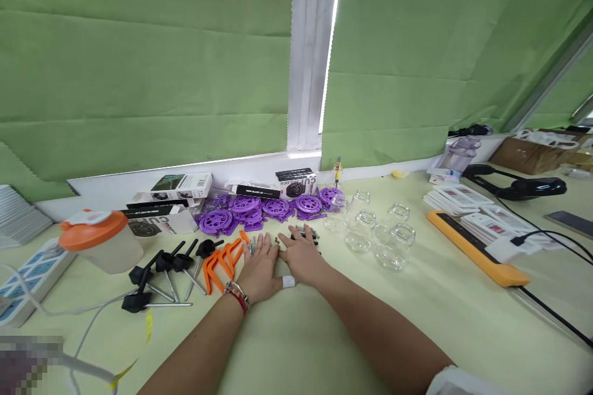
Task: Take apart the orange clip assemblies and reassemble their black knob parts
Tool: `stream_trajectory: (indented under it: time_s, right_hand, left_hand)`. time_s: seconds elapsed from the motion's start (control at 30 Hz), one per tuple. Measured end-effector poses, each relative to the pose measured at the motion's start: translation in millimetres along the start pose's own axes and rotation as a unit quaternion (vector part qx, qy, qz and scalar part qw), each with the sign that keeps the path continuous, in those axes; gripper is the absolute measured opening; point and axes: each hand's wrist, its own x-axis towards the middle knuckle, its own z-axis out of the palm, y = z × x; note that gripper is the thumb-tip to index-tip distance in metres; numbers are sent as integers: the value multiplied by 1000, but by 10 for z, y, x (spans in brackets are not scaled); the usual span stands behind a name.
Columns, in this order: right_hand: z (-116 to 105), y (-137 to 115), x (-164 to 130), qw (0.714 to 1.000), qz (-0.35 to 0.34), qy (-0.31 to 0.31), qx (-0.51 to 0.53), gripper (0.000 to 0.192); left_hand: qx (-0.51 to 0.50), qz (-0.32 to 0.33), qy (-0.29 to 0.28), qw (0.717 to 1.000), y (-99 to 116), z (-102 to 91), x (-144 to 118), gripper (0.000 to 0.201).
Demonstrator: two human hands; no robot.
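My left hand [260, 268] lies palm down with fingers spread, its fingertips at some short metal pins [252, 245]; a white wrap covers its thumb. Close beside it, my right hand [301, 259] rests on the table with fingers apart, near small dark springs [306, 232] and tiny brass-coloured pieces [277, 240]. What lies under its fingers is partly hidden. Left of my left hand are several orange angled plastic pieces [225, 259] and black-headed metal rods [172, 265]. Beyond both hands spreads a row of purple slotted plastic discs [277, 208].
Several clear glass cups [391, 247] stand to the right. Farther right are an orange power strip [477, 250], white packets [491, 222] and a black device [516, 185]. An orange-lidded cup [99, 247], printed boxes [164, 219] and a white power strip [34, 278] occupy the left.
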Motion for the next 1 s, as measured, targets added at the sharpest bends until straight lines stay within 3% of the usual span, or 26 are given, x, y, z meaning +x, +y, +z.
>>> stream_trajectory:
  time_s: [0.83, 1.0]
  right_hand:
    - [-21, 51, 3, 1000, -29, 2, 4, 24]
    - [-101, 204, 22, 997, 52, 44, 41, 23]
  left_hand:
    - [-8, 9, 19, 1000, -17, 14, 6, 62]
    - [14, -4, 69, 998, 4, -60, -27, 58]
